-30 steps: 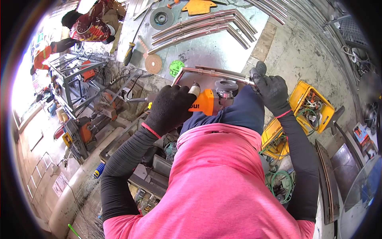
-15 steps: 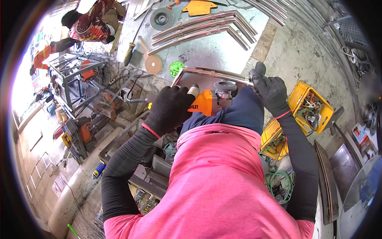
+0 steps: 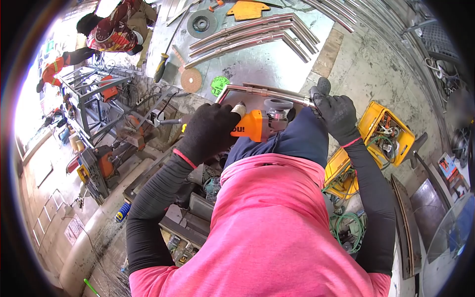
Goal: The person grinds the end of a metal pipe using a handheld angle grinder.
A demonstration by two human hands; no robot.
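Observation:
In a black glove, my left hand (image 3: pixel 210 129) is wrapped round the body of an orange angle grinder (image 3: pixel 249 127). The grinder's grey disc (image 3: pixel 278 105) sits at its right end, close under a bent metal tube (image 3: pixel 262 91). My right hand (image 3: pixel 337 113), gloved as well, grips that tube near its right end, with its fingers closed. The tube runs from my right hand to a bend at its left, above my left hand. A round green disc (image 3: pixel 219 85) lies on the metal sheet just beyond the bend.
Several similar bent tubes (image 3: pixel 252 37) lie on the metal worktop (image 3: pixel 237 69), near a flap disc (image 3: pixel 201 23), a tan disc (image 3: pixel 191 80) and a screwdriver (image 3: pixel 161 68). Yellow crates (image 3: pixel 403 148) with cables stand at right. Another person (image 3: pixel 115 29) crouches at upper left beside a metal frame (image 3: pixel 89 99).
My left hand and the grinder have shifted slightly upward, toward the tube. My right hand and the tube stay almost where they were.

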